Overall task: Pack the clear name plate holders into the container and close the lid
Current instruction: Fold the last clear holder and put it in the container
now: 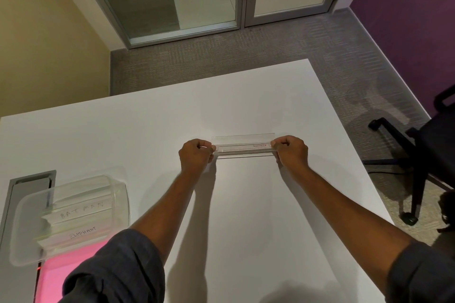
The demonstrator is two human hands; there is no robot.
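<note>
A clear name plate holder (243, 146) lies across the middle of the white table (147, 135), with a small red label on it. My left hand (195, 156) grips its left end and my right hand (290, 151) grips its right end. At the near left stands a clear plastic container (115, 194), open at the top. Inside it lie two holders with paper cards, one reading BATMAN (81, 210) and one reading ELEPHANT (81, 232). A pink lid (64, 265) lies under or just in front of the container, partly hidden by my left sleeve.
A grey cable hatch (29, 184) is set into the table behind the container. A black office chair (423, 152) stands on the carpet beyond the table's right edge. Glass doors lie further back.
</note>
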